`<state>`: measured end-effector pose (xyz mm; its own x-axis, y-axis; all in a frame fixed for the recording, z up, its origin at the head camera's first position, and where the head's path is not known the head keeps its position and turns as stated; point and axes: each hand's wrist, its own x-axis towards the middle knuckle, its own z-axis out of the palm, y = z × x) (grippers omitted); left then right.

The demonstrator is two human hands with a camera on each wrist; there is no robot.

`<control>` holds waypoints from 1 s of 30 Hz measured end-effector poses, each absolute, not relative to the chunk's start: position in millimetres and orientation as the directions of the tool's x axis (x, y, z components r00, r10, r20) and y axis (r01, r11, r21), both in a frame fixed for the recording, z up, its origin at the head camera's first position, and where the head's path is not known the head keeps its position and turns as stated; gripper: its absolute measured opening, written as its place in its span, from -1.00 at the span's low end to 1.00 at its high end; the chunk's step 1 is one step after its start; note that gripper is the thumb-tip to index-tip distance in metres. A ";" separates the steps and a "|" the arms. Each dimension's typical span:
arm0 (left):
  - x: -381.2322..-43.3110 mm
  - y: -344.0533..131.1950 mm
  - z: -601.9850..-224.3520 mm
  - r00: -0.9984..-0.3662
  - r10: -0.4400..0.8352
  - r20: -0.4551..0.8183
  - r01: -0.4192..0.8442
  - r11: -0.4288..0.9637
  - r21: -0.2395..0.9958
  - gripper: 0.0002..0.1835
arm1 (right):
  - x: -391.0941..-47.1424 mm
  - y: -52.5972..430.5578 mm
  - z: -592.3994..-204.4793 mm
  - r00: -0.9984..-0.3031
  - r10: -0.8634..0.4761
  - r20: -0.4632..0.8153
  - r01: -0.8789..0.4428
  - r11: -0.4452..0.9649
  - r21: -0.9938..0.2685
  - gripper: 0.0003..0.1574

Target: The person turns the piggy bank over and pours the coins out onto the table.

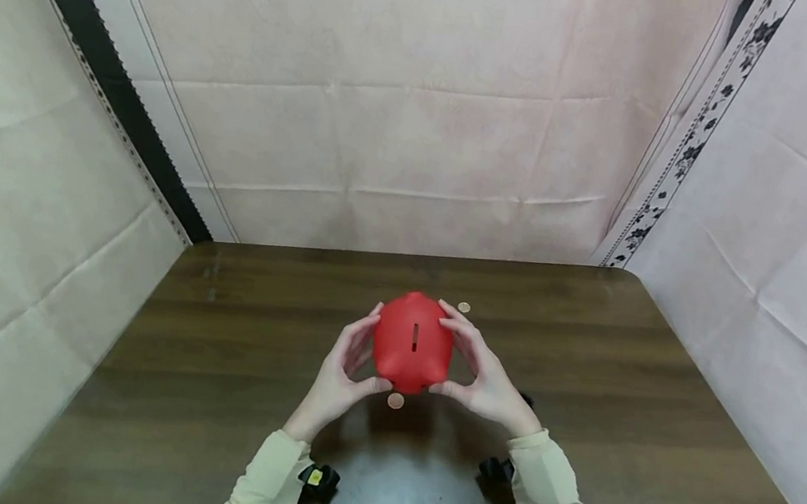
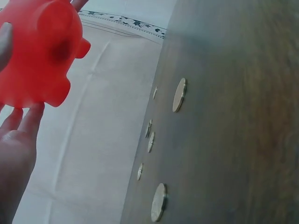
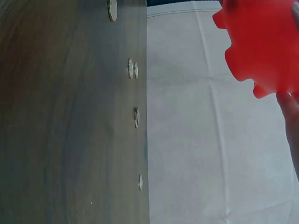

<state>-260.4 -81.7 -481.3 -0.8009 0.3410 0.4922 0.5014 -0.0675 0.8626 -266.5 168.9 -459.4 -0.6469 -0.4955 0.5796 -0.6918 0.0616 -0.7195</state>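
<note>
A red piggy bank is held up off the table between both hands, its dark coin slot facing the head camera. On its left side, my left hand grips it with thumb and fingers spread around the body. My right hand grips the opposite side in the same way. Stubby feet show under the bank in the left wrist view, with tabletop visible well apart from them. One coin lies just in front of the bank, and another coin lies behind it, past the right fingertips.
The brown wood-look table carries several coins lying flat, such as a larger coin in the left wrist view and a coin in the right wrist view. Pale cloth sheets hang behind the table and along both sides.
</note>
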 end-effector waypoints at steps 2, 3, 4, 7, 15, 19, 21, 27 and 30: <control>-260.7 -82.3 -481.6 -0.800 0.335 0.498 0.504 -0.075 0.860 -0.12 | -268.0 167.5 -458.8 -0.640 -0.500 0.584 -0.698 0.058 -0.714 0.10; -260.6 -82.6 -481.7 -0.798 0.333 0.503 0.507 -0.080 0.858 -0.12 | -268.2 166.7 -458.4 -0.635 -0.503 0.586 -0.701 0.058 -0.710 0.09; -260.1 -82.8 -481.3 -0.796 0.330 0.508 0.510 -0.087 0.856 -0.12 | -268.3 166.0 -458.0 -0.631 -0.505 0.589 -0.706 0.058 -0.706 0.07; -258.2 -84.0 -480.1 -0.774 0.318 0.548 0.543 -0.114 0.832 -0.13 | -266.5 164.2 -456.0 -0.606 -0.506 0.614 -0.733 0.054 -0.678 0.02; -256.7 -88.6 -478.1 -0.750 0.320 0.580 0.564 -0.149 0.812 -0.15 | -260.5 159.3 -452.1 -0.569 -0.499 0.653 -0.782 0.081 -0.619 -0.01; -263.2 -89.4 -485.8 -0.845 0.316 0.430 0.425 -0.088 0.901 -0.13 | -264.3 159.6 -459.7 -0.716 -0.462 0.523 -0.669 0.242 -0.703 0.06; -265.5 -89.3 -488.5 -0.896 0.297 0.331 0.335 -0.041 0.941 -0.19 | -266.5 159.9 -463.2 -0.793 -0.420 0.442 -0.585 0.320 -0.745 0.06; -267.3 -83.5 -492.5 -0.968 0.184 0.172 0.187 0.067 0.980 -0.43 | -269.3 157.2 -471.3 -0.900 -0.296 0.319 -0.422 0.411 -0.808 -0.12; -266.6 -78.5 -491.9 -0.975 0.161 0.152 0.165 0.071 0.984 -0.49 | -269.9 154.9 -472.6 -0.913 -0.264 0.309 -0.398 0.419 -0.816 -0.20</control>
